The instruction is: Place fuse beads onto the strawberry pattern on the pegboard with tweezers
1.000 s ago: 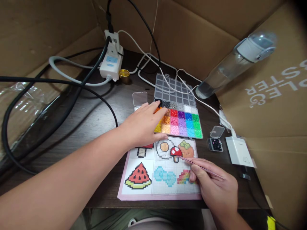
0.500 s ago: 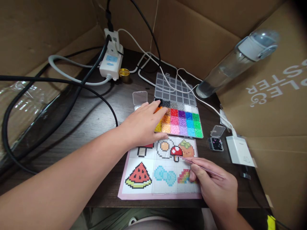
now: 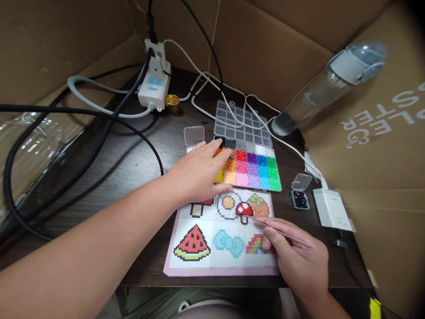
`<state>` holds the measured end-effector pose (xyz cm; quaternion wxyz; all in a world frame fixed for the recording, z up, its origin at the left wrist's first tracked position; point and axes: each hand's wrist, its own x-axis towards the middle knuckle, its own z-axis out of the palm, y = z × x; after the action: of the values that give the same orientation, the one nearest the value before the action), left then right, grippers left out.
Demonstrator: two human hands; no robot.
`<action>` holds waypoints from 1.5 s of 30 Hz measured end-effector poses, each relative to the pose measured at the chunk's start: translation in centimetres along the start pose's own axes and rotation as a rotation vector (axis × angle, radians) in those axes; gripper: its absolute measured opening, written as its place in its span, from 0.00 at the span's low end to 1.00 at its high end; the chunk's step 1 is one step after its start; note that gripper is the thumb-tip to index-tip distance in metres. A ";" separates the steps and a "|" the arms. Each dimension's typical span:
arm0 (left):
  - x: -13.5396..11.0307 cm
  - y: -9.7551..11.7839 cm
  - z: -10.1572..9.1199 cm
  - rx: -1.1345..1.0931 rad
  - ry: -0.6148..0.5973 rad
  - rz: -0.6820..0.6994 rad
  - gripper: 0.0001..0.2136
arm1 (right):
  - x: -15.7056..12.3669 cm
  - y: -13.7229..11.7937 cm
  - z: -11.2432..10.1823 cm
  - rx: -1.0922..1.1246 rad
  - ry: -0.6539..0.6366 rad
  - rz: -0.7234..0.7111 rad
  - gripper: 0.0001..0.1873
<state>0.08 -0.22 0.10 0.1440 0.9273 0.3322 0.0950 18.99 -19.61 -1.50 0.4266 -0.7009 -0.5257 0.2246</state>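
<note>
Pinched in my right hand (image 3: 299, 254) is a pair of pink tweezers (image 3: 282, 232), its tip at the lower edge of a small red-and-white bead mushroom (image 3: 244, 210). The mushroom sits on a clear pegboard (image 3: 229, 261) laid over a pattern sheet (image 3: 186, 267). Through the board show an egg, a persimmon, a bow and a rainbow; a watermelon picture (image 3: 191, 246) lies uncovered at left. My left hand (image 3: 202, 173) rests with fingers spread over the left side of a bead box (image 3: 254, 170) full of coloured beads, its thumb near the board's top edge.
A small open case of dark beads (image 3: 299, 199) stands at right beside a white charger (image 3: 332, 210). Behind are a tilted water bottle (image 3: 308, 104), a gold cup (image 3: 172, 103) and a power strip (image 3: 153, 88). Cables cross the left side; cardboard walls surround the table.
Almost nothing differs. The tweezers' tip has shifted very slightly to the left at the mushroom's lower edge; my left hand stays in place.
</note>
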 end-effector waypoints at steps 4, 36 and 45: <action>0.0 0.0 -0.1 0.009 -0.005 -0.004 0.39 | 0.0 0.1 0.0 0.010 0.001 0.002 0.09; -0.1 0.1 0.0 -0.003 -0.007 -0.009 0.39 | -0.5 0.5 -0.3 0.075 -0.026 0.034 0.08; -0.3 -0.2 0.1 -0.007 0.015 0.000 0.40 | 0.1 -0.1 -0.7 0.100 -0.031 0.100 0.07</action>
<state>-0.24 -0.30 -0.06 0.1450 0.9260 0.3329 0.1030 19.53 -19.72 -0.99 0.4410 -0.7005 -0.4848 0.2824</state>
